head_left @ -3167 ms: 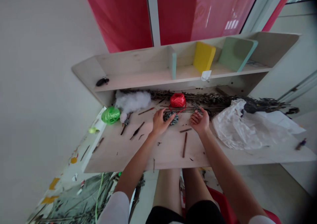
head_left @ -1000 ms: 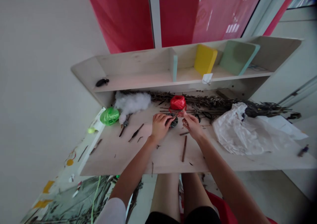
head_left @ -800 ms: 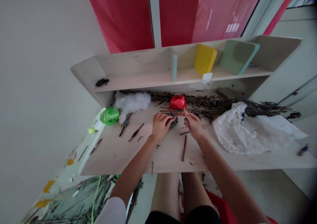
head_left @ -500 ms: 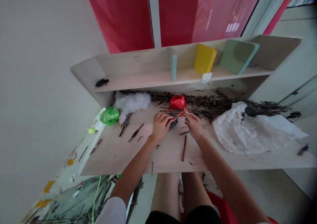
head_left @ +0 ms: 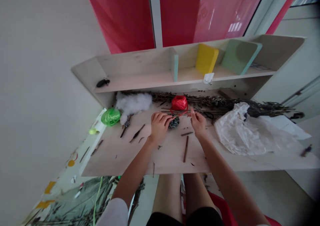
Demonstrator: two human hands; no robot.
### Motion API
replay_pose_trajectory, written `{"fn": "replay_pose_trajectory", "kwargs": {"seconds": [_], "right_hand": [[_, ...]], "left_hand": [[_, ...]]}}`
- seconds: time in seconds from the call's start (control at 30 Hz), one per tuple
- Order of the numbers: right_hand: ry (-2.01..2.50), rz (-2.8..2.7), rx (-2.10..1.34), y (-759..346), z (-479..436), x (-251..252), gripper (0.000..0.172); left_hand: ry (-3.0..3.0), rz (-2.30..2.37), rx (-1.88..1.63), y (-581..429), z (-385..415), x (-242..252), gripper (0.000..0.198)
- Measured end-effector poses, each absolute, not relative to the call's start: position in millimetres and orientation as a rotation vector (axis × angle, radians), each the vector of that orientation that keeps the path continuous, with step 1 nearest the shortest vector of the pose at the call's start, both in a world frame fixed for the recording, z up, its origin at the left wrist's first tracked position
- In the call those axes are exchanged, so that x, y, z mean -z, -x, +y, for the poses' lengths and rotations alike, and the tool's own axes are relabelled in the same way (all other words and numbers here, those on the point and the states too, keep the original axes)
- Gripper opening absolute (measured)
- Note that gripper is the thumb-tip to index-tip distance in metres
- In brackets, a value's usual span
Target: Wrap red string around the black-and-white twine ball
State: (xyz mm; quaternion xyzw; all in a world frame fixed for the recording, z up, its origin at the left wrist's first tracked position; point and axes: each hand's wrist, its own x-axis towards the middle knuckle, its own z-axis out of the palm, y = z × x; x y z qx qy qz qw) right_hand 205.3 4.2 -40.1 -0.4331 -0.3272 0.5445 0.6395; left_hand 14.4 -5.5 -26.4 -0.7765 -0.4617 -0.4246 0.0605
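My left hand (head_left: pixel 158 125) rests on the desk with fingers curled, touching a black-and-white striped ball of twine (head_left: pixel 174 122). My right hand (head_left: pixel 198 122) sits to the right of it, fingers pinched on a thin strand that seems to run from the twine ball. A red ball of plastic string (head_left: pixel 179 103) lies just behind both hands, with a red loop hanging from it. Dry twigs (head_left: pixel 215 103) lie along the back of the desk (head_left: pixel 130 152).
A green string ball (head_left: pixel 111 116) and white fluff (head_left: pixel 133 102) lie at the back left. A crumpled white plastic bag (head_left: pixel 247 129) covers the right side. Short sticks (head_left: pixel 185 148) are scattered on the desk. A shelf (head_left: pixel 150 79) with yellow and green dividers stands behind.
My right hand has moved a little to the right, away from the striped twine ball, which now shows more fully. My left hand has drawn slightly left.
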Motion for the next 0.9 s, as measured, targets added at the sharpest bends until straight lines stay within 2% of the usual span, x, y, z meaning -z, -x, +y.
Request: {"fn": "replay_pose_trajectory", "kwargs": {"seconds": [0.1,0.2,0.33,0.6,0.7,0.8,0.83,0.9], "right_hand": [[1.18,-0.954,-0.885,-209,4,40,0.051],[1.264,-1.134,-0.722,-207,0,38,0.057],[1.215,-1.112,-0.892,-198,-4,33,0.06],[0.837,-0.525,-1.439,-229,0,21,0.059],[0.761,-0.417,-1.422,-238,1,19,0.05],[0.823,-0.438,-1.398,-228,0,18,0.022],[0.855,-0.483,-1.415,-222,-1,19,0.018],[0.892,-0.616,-1.457,-211,-3,19,0.028]], "left_hand": [[2.307,-1.415,1.303,-9,-2,25,0.021],[2.296,-1.411,1.323,-7,0,25,0.02],[2.274,-1.411,1.345,-9,0,27,0.019],[2.169,-1.491,1.44,1,4,18,0.022],[2.113,-1.504,1.53,8,9,17,0.023],[2.188,-1.482,1.543,3,9,20,0.022],[2.228,-1.467,1.531,-1,7,21,0.021],[2.298,-1.427,1.508,-9,3,24,0.021]]}}
